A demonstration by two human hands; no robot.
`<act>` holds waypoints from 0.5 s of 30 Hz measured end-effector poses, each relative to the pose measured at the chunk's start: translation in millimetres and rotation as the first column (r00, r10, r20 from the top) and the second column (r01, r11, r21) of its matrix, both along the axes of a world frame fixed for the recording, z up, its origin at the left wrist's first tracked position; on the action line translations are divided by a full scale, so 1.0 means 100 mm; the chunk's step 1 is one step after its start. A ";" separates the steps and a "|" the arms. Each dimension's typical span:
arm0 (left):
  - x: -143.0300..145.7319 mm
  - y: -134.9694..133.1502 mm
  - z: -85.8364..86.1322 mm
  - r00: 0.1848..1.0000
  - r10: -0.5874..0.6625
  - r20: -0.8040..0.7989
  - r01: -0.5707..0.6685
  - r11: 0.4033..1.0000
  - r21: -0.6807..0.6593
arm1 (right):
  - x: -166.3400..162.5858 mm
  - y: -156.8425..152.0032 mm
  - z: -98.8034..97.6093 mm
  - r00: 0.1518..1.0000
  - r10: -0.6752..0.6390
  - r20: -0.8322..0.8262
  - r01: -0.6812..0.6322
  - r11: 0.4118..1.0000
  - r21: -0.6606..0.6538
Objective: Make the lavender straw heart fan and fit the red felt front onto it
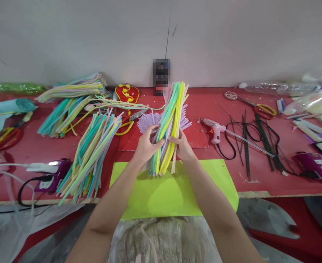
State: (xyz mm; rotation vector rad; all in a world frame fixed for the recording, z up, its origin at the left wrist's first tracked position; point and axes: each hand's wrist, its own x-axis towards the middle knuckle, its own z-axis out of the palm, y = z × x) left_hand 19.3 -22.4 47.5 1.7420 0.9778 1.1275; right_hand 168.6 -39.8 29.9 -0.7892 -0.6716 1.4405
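Observation:
Both my hands grip a thick bundle of pipe cleaners [169, 124] in green, yellow, lilac and cream. It stands tilted, its top leaning right. My left hand [149, 144] wraps its left side with the thumb across the front. On the right side, my right hand [182, 144] holds it, fingers partly hidden behind. Beyond the bundle, a fan of short lilac pipe cleaners [147, 121] lies on a red sheet [196, 137], partly covered by the bundle. Under my wrists is a lime-green sheet [174, 197] at the table's front edge.
Several more pipe cleaner bundles [91, 153] lie at left. A pink glue gun [215, 130] with its cord rests at right, near dark green stems [245, 146]. Scissors [263, 109], a purple power strip [53, 177] and plastic bottles [276, 87] are also on the red table [292, 135].

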 end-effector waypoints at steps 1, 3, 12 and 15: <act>0.00 0.00 -0.01 1.000 -0.003 -0.006 0.003 1.000 0.000 | 0.00 0.00 0.00 1.000 -0.002 0.004 0.002 1.000 0.005; 0.00 0.01 -0.01 1.000 -0.005 -0.018 0.005 1.000 -0.001 | -0.01 0.00 -0.01 1.000 -0.006 0.014 0.006 1.000 0.019; 0.01 0.00 -0.03 0.999 0.026 -0.046 -0.025 1.000 0.007 | 0.00 0.00 0.03 0.999 -0.014 0.045 0.013 1.000 0.017; 0.01 0.00 -0.03 0.998 0.042 -0.054 -0.041 0.999 0.015 | 0.01 0.00 0.01 0.999 -0.014 0.036 0.013 1.000 0.022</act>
